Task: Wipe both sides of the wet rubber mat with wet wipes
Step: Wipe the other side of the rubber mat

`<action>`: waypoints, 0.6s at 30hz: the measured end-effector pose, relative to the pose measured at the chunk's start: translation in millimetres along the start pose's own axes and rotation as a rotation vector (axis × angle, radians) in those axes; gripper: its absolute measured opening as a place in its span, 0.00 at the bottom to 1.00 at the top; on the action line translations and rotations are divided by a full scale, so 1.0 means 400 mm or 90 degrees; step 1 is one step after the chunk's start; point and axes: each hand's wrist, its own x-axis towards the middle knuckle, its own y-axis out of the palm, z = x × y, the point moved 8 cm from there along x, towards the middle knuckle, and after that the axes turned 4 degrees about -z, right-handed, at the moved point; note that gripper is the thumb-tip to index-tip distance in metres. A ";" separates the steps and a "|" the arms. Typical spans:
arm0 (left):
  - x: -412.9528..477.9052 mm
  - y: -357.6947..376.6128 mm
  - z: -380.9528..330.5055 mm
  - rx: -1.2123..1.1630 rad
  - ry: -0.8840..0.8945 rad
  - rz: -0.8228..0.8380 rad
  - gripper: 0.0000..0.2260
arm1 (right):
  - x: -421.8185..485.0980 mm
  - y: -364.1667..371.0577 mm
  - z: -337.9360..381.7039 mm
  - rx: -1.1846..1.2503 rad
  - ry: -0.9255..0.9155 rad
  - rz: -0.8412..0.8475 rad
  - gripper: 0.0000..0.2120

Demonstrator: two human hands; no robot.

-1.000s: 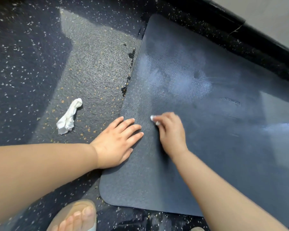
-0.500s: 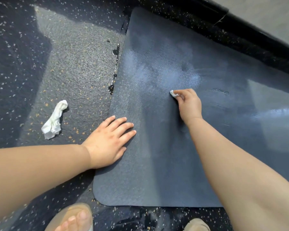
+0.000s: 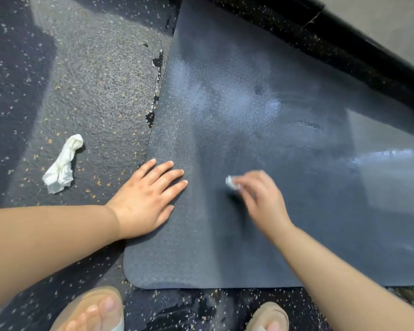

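Note:
A large dark rubber mat [image 3: 261, 130] lies flat on the speckled floor, with a pale wet sheen across its middle and right side. My left hand [image 3: 146, 199] presses flat on the mat's left edge, fingers straight and spread. My right hand [image 3: 258, 199], blurred by motion, grips a small white wet wipe [image 3: 232, 183] against the mat near its centre; only a bit of the wipe shows beyond the fingers.
A crumpled used wipe [image 3: 62, 164] lies on the floor left of the mat. Black wet patches [image 3: 155, 87] line the mat's left edge. A dark raised kerb [image 3: 359, 56] runs along the far side. My sandalled feet [image 3: 93, 311] stand at the mat's near edge.
My right hand has pulled the wipe back toward me from the far middle of the mat. The left hand stayed flat on the left edge.

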 end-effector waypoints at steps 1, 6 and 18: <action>-0.001 0.000 0.002 0.003 0.000 0.004 0.25 | 0.066 -0.008 -0.003 -0.008 0.018 -0.036 0.09; -0.003 -0.009 0.004 0.009 0.008 0.003 0.25 | 0.305 0.039 -0.045 -0.007 0.132 -0.076 0.12; -0.022 -0.011 0.007 0.007 0.034 -0.042 0.22 | -0.076 0.100 0.079 0.058 -0.044 0.101 0.08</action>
